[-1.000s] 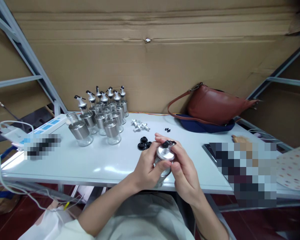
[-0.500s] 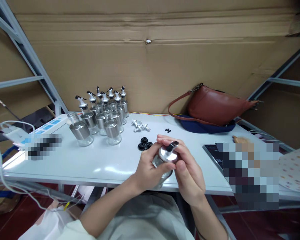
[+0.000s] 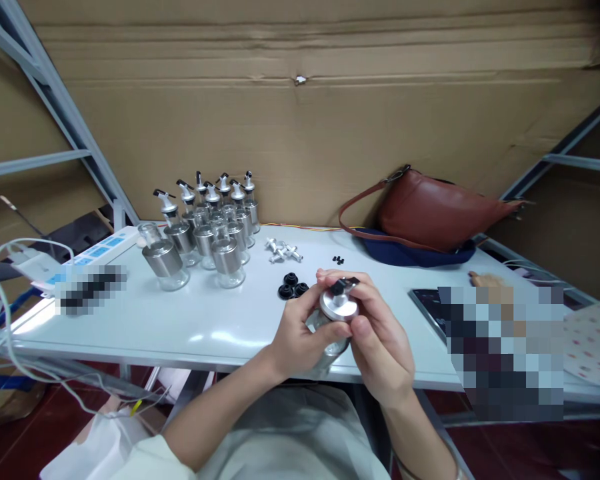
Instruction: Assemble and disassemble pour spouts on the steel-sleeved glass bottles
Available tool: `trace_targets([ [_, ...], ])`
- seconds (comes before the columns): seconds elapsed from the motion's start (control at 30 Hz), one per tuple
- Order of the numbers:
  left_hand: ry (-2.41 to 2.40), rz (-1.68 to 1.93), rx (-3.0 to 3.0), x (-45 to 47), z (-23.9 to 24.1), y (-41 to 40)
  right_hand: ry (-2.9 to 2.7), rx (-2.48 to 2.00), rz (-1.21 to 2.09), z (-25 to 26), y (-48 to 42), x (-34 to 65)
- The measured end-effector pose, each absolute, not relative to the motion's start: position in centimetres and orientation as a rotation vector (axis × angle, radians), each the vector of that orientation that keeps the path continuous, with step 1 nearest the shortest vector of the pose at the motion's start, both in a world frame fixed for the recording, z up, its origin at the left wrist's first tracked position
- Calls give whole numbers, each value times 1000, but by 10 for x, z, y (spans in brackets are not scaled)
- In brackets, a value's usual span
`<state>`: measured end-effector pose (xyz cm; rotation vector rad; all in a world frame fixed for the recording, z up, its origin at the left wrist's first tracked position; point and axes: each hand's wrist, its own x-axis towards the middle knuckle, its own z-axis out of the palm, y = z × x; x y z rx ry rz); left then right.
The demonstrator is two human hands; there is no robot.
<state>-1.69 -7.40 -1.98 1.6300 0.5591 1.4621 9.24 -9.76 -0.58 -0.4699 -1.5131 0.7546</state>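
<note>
Above the front edge of the white table (image 3: 190, 327) I hold a small glass bottle (image 3: 330, 333) with a steel sleeve and a silver cap bearing a black spout (image 3: 341, 299). My left hand (image 3: 300, 330) is wrapped round the bottle's body. My right hand (image 3: 380, 333) grips the silver cap, thumb on its front rim and fingers curled over the top. Both hands are closed on this one bottle, which is tilted toward me.
Several finished bottles (image 3: 210, 223) stand in a cluster at the back left. Loose silver spouts (image 3: 283, 252), black rubber rings (image 3: 291, 285) and tiny black caps (image 3: 337, 260) lie mid-table. A brown leather bag (image 3: 430, 210) rests at the back right. A power strip (image 3: 87, 257) lies at the left.
My right hand has shifted round the cap, its fingers moving a little right and down. The bottle has stayed in my left hand's grip.
</note>
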Motion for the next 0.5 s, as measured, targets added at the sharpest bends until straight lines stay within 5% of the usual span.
trace_targets([
  [0.5,498,1404,1668,-14,-24,-75,-1370,-612,673,-19,-100,91],
])
